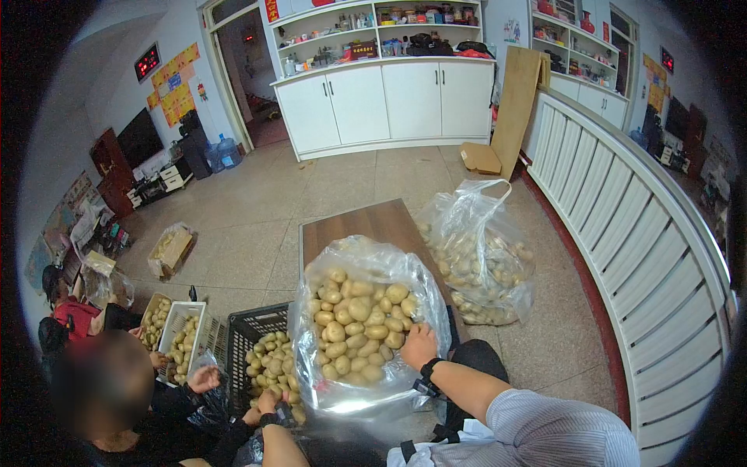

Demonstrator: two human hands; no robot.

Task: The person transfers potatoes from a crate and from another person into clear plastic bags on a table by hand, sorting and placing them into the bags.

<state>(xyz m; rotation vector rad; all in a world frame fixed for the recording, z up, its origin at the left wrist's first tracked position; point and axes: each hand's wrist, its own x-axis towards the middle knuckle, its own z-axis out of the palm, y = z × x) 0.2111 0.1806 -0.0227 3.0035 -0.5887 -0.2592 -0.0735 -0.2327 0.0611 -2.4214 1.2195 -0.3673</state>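
A large clear plastic bag point(426, 292) full of potatoes point(358, 325) lies open in front of me on a brown table point(366, 222). At its right side, my right hand point(421, 347) has its fingers curled down against the potatoes and the plastic; what is under them is hidden. To the left stands a black crate point(240, 327) with more potatoes. My left hand point(268, 401) is low over this crate's near end, close to the bag's left edge. Its fingers are small and partly covered, so their grip is unclear.
A co-worker point(175, 420) in black sits at left, one hand point(204, 380) raised beside the crate. Beyond are a white crate point(214, 331) and a cardboard box point(173, 251). A knotted potato bag point(486, 265) stands right, before a white railing point(615, 202).
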